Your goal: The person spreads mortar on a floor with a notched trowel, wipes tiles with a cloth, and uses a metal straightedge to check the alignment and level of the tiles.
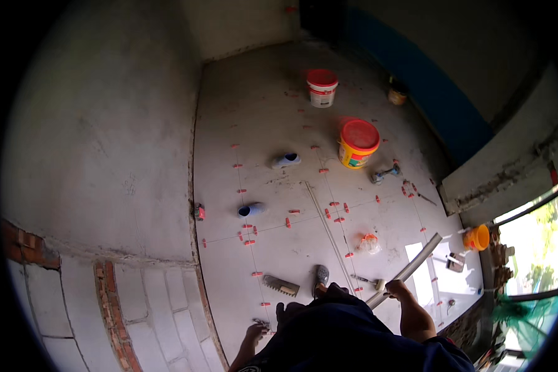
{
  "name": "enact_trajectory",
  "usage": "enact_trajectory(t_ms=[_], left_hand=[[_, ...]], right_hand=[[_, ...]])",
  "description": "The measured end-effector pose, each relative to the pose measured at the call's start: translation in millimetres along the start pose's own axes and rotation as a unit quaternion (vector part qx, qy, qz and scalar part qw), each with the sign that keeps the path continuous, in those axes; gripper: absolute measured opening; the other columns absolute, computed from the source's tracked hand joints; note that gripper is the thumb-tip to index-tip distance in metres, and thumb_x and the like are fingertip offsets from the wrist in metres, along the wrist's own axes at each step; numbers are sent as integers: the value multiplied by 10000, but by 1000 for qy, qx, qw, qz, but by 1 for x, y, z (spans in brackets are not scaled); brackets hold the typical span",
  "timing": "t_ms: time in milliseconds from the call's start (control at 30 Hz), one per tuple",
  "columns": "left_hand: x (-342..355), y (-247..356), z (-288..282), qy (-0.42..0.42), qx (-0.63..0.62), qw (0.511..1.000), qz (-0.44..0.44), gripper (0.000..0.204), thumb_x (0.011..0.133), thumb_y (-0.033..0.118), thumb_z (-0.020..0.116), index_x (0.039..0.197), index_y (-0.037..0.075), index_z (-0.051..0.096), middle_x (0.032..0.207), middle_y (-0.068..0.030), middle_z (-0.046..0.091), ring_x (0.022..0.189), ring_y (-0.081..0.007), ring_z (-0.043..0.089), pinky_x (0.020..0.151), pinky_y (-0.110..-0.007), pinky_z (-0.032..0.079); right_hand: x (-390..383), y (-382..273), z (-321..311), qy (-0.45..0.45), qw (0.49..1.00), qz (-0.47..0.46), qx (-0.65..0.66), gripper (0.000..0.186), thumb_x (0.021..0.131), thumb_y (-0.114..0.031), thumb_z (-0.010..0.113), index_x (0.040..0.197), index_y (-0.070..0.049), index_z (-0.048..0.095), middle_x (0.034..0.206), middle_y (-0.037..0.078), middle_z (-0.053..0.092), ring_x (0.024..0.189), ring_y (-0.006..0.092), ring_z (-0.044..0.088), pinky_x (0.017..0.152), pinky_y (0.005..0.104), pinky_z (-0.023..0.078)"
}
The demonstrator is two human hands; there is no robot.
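My right hand (398,288) is wrapped round a long grey metal straightedge (417,259), which slants up over the tiles to the right. Just beside that hand a mallet (379,284) with a pale head lies on the floor. At the lower left hangs my left hand (255,333), its fingers loosely apart. Close to its fingertips is a small dark tool (261,323), too small to make out. A notched trowel (281,286) rests on the tiles between my left hand and my shoe (321,274).
Red tile clips (324,170) stick up along the joints. Two lidded buckets (359,139) stand ahead, with a cordless power tool (385,174) nearby. Blue shoes (251,210), a thin strip (328,229), a plastic bag of clips (369,243) and an orange bucket (477,237) are on the floor.
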State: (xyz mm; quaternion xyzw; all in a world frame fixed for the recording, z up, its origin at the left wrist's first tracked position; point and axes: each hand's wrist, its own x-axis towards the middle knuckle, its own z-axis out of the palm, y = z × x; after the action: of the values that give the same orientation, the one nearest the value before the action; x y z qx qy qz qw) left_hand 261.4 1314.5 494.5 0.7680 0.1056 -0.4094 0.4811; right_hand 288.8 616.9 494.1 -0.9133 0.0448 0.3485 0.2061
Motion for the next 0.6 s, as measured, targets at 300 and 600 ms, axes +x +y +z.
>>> enact_trajectory(t_ms=[300, 600], left_hand=[[2, 140, -11, 190, -359, 898, -172, 355, 910, 102, 535, 1259, 37, 532, 984, -122, 675, 843, -181, 650, 690, -291, 477], [4, 80, -48, 34, -89, 990, -100, 173, 916, 139, 537, 1051, 82, 628, 935, -55, 680, 802, -174, 650, 643, -303, 464]], right_hand=[[229, -210, -205, 160, 959, -174, 157, 287, 846, -258, 663, 955, 6, 645, 978, 130, 682, 891, 268, 672, 733, 397, 526], [259, -277, -153, -18, 917, -308, -255, 488, 704, -351, 784, 1051, -31, 661, 1144, 116, 658, 998, 253, 654, 837, 369, 538]])
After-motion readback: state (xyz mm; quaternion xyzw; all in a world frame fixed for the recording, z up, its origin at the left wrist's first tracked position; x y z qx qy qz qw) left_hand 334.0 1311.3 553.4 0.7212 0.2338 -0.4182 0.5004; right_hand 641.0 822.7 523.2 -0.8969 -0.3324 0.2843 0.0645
